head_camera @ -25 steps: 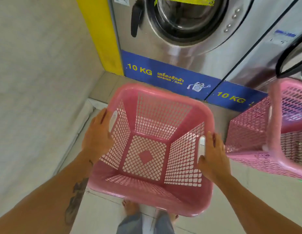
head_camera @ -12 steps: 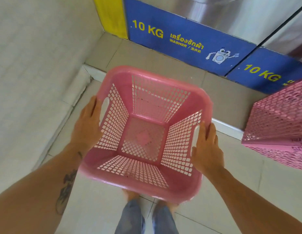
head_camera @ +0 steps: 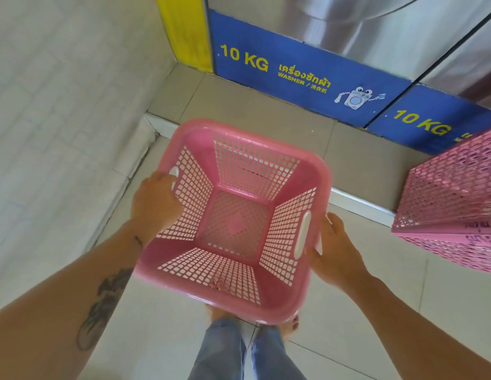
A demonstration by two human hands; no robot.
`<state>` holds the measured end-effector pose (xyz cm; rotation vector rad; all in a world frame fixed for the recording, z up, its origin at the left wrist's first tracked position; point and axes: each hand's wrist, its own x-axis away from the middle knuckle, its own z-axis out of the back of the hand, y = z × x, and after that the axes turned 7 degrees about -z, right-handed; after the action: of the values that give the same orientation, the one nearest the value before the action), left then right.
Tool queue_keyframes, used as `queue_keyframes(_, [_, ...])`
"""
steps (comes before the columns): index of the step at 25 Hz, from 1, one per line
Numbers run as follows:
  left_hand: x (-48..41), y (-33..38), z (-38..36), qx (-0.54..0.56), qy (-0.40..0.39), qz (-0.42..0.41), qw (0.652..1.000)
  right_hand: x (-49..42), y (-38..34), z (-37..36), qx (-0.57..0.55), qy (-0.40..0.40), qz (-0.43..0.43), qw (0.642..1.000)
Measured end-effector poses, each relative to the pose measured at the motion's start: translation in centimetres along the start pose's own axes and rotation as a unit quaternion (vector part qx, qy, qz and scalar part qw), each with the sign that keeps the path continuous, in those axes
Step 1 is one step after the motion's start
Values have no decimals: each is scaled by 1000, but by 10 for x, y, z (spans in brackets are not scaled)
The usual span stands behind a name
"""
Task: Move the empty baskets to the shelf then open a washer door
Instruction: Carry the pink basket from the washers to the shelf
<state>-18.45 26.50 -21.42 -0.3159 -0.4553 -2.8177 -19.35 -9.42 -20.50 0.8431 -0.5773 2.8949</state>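
Observation:
An empty pink mesh basket (head_camera: 233, 223) hangs low over the tiled floor, right above my bare feet. My left hand (head_camera: 153, 207) grips its left rim, fingers curled into the white handle slot. On the other side, my right hand (head_camera: 334, 248) lies against the outside of the right wall with its fingers spread, beside the handle slot and not through it. A second pink basket (head_camera: 452, 209) lies tipped on its side at the right edge. Only the lower steel front of the washer (head_camera: 376, 37) shows at the top, and its door is out of view.
Blue "10 KG" panels (head_camera: 293, 72) run along the base of the washers, which stand on a raised tiled step (head_camera: 238, 111). A yellow post (head_camera: 184, 31) stands in the corner. A tiled wall (head_camera: 60, 119) closes off the left side.
The basket has dropped lower toward the floor and my view has tilted down, so the washer door left the frame. My right fingers have come out of the handle slot.

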Motion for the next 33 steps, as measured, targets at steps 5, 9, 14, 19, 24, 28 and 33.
queue_keyframes(5, [13, 95, 48, 176, -41, -55, 982, 35, -8, 74, -65, -9, -50, 997])
queue_keyframes(9, [13, 197, 82, 211, -73, -162, 961, 56, 8, 146, -147, 46, -59, 986])
queue_keyframes(14, [24, 346, 90, 274, -8, -264, 925, 80, 87, 238, -266, 120, -70, 954])
queue_keyframes(19, [60, 504, 29, 269, 13, -316, 910, 87, 233, 301, -363, 183, -37, 913])
queue_keyframes(24, [60, 625, -36, 181, 54, -321, 928, 71, 384, 336, -284, 246, -125, 918])
queue_keyframes(28, [39, 665, -75, 88, 36, -285, 954, 37, 464, 362, -129, 305, -198, 923])
queue_keyframes(33, [24, 664, -111, -15, 51, -259, 964, -6, 528, 356, -2, 232, -198, 953])
